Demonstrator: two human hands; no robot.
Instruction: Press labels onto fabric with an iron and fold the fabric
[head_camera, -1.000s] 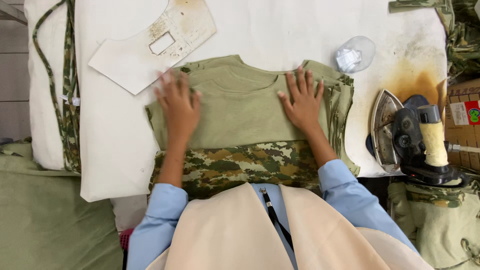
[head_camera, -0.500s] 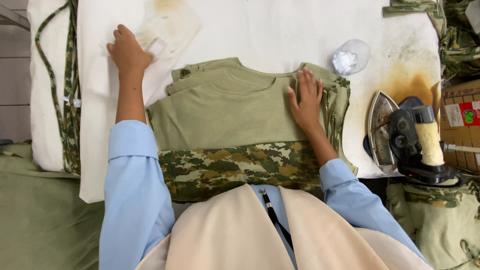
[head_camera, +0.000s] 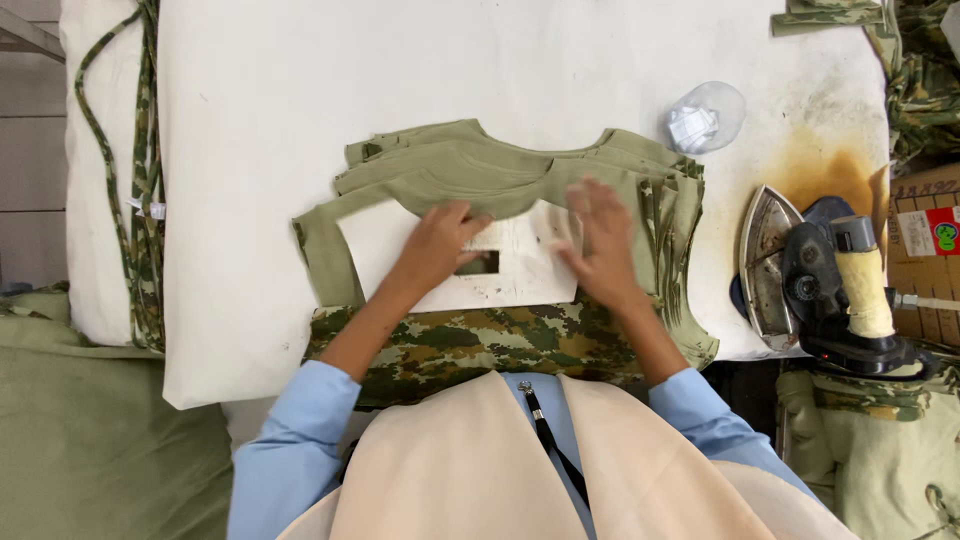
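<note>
Nearest to us are the blue sleeves and the cream vest front, filling six o'clock; from them both forearms run up toward twelve o'clock onto the work. Our left hand (head_camera: 440, 240) lies flat on the white cardboard template (head_camera: 470, 268), fingers together and pointing toward one o'clock, pressing down and pinching nothing; our right hand (head_camera: 605, 240) rests just beside it at three o'clock, fingers spread and a little blurred, its palm over the template's right edge where card meets cloth. The template lies with its long axis running nine to three o'clock, directly under both hands; the left hand covers more of it, and the small rectangular window (head_camera: 478, 263) cut in it shows just at that hand's wrist side. The card sits on the stack of olive shirt pieces (head_camera: 450, 165), whose neckline curves toward twelve o'clock, while the camouflage panel (head_camera: 470, 340) runs along the stack's near edge at six o'clock.

All of it rests on a white padded pressing table (head_camera: 300, 90); scorch stains brown the cloth at two o'clock. Well apart at three o'clock an iron (head_camera: 800, 275) stands tipped on its rest; at one o'clock lies a clear plastic bag (head_camera: 705, 118); a camouflage strip (head_camera: 135, 180) hangs along the nine o'clock edge; more green cloth is heaped beyond the table's sides.
</note>
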